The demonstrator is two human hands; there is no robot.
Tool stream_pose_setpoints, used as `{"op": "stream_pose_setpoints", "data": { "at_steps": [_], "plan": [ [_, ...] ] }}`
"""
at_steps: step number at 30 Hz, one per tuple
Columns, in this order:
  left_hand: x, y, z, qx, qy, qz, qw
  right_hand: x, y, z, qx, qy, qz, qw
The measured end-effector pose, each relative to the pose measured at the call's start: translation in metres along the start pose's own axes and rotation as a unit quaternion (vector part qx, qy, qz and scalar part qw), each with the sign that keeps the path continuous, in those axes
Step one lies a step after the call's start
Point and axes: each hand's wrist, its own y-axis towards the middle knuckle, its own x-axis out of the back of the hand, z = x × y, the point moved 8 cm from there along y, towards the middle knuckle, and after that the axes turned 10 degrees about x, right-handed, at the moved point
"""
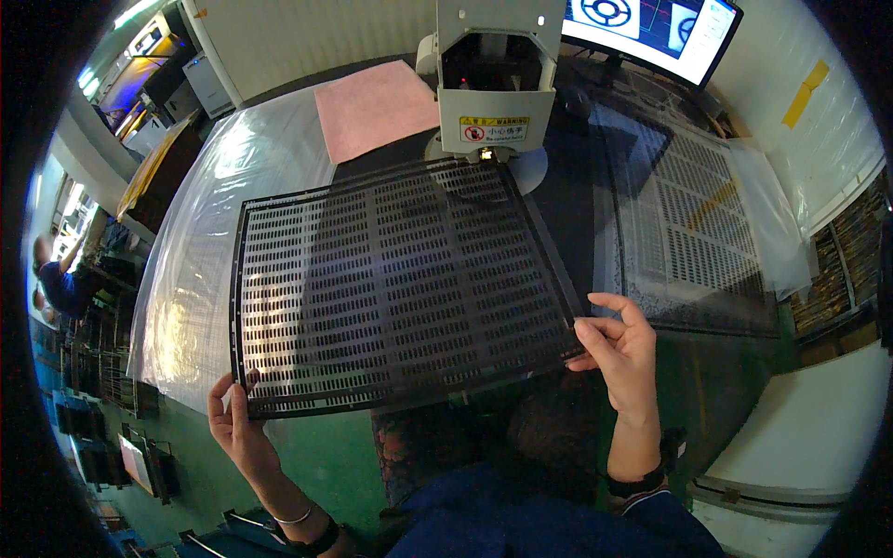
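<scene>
One dark slotted sheet [395, 288] is stretched between my two hands, held by its near corners. My left hand [240, 428] has the near left corner pinched narrowly, thumb against the fingers. My right hand [623, 358] grips the right edge close to the other near corner, thumb on the frame, with one finger reaching out free past it. The sheet's far right corner lies under the head of a pale machine [493, 116], where a small light [486, 154] glows just above it. The near edge sticks out past the table [567, 209], over my lap and the green floor [312, 474]. I cannot tell whether the far edge touches the table.

Left of the machine a pink cloth [377, 110] lies flat, partly over some clear film [195, 251] that spreads down the table's left side and shows beside the sheet. On the right, a second sheet [698, 219], also full of rows of slots, lies well apart from mine. Beyond it a mouse [574, 100] sits near the machine, and a lit monitor [651, 37] stands behind. A white cabinet [800, 437] is low at my right. Far off to the left, another person [60, 284] in dark blue can be seen.
</scene>
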Motion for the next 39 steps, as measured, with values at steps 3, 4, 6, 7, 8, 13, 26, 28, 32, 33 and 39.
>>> {"op": "stream_pose_setpoints", "data": {
  "at_steps": [3,4,6,7,8,13,26,28,32,33,39],
  "plan": [
    [0.000,-0.001,-0.001,0.001,-0.001,-0.006,1.000,-0.001,0.000,0.000,-0.001,0.000,0.002,1.000],
    [0.001,-0.001,-0.001,0.000,-0.001,-0.006,1.000,0.000,0.000,0.001,0.000,0.000,0.002,1.000],
    [-0.001,-0.001,0.000,0.002,0.003,0.008,1.000,0.000,0.000,0.001,-0.001,-0.002,0.001,1.000],
    [-0.002,-0.001,0.000,0.001,0.003,0.008,1.000,0.001,0.000,0.001,-0.001,-0.004,0.000,1.000],
    [-0.002,-0.001,0.000,0.002,0.004,0.004,1.000,0.002,0.000,0.001,-0.001,-0.004,0.000,1.000],
    [-0.003,-0.002,0.000,0.000,-0.002,-0.006,1.000,0.004,0.002,-0.002,-0.008,-0.002,0.003,1.000],
    [0.013,-0.008,-0.001,0.044,0.039,-0.009,0.998,-0.010,-0.005,0.004,-0.046,0.000,0.039,0.998],
    [0.021,-0.017,-0.005,0.058,0.077,-0.012,0.995,-0.014,-0.017,-0.003,-0.125,0.057,0.147,0.980],
    [0.070,-0.050,-0.007,0.095,0.157,-0.030,0.983,-0.035,-0.051,0.001,-0.134,0.144,0.316,0.928],
    [0.071,-0.055,-0.007,0.097,0.159,-0.035,0.982,-0.034,-0.056,-0.003,-0.137,0.146,0.319,0.926],
    [0.032,-0.080,0.021,0.196,0.131,-0.029,0.971,0.034,-0.050,-0.005,-0.031,-0.089,0.053,0.994]
  ]
}}
